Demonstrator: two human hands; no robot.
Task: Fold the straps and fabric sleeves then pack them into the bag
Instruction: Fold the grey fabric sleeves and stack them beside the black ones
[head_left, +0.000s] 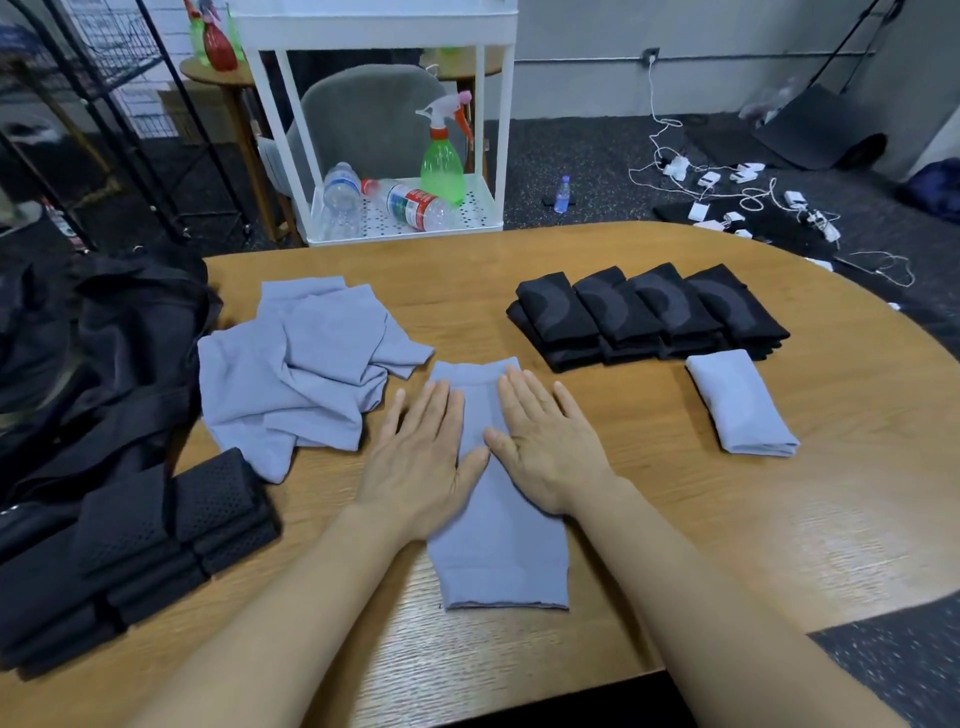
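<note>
I see both hands flat on grey sleeve (496, 540) at desk (779, 519) centre — left hand (421, 462) and right hand (545, 447) side by side, fingers straight, pressing, gripping nothing. Grey pile (306, 364) unfolded, just left. Folded grey sleeve (740, 405) right. Black folded sleeves (644, 312) behind. Mesh straps (130, 551) stacked near left; bag (119, 332) at left edge.

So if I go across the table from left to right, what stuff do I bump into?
Black bag → grey pile → flat grey sleeve under both hands → folded grey sleeve.
</note>
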